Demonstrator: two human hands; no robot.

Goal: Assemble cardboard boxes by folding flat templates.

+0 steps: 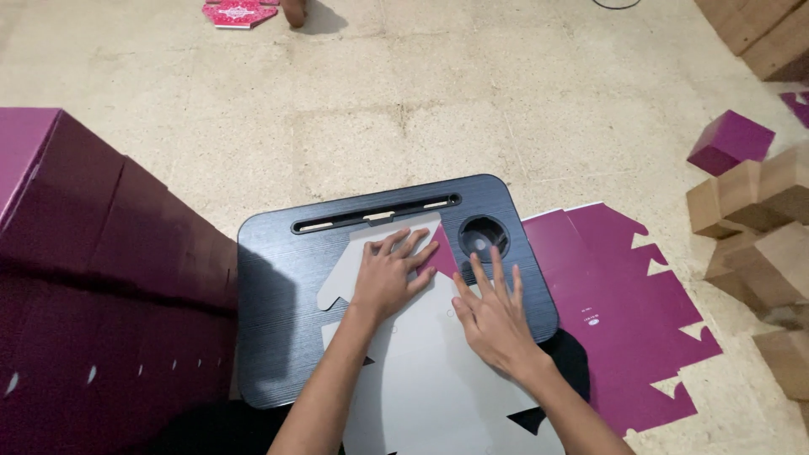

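Both hands flat, fingers spread, grasping nothing: left hand (389, 274) and right hand (493, 316) pressed on white die-cut cardboard sheet (421, 371), blank side up, atop black lap table (278, 295) on the floor. Magenta printed face visible only at folded flap (440, 259) between the hands. Sheet's lower part cut off by frame edge. Cup recess (483, 236) partly hidden by right fingertips. Flat magenta blanks (624, 312) just right; magenta box stack (93, 278) left, cropped.
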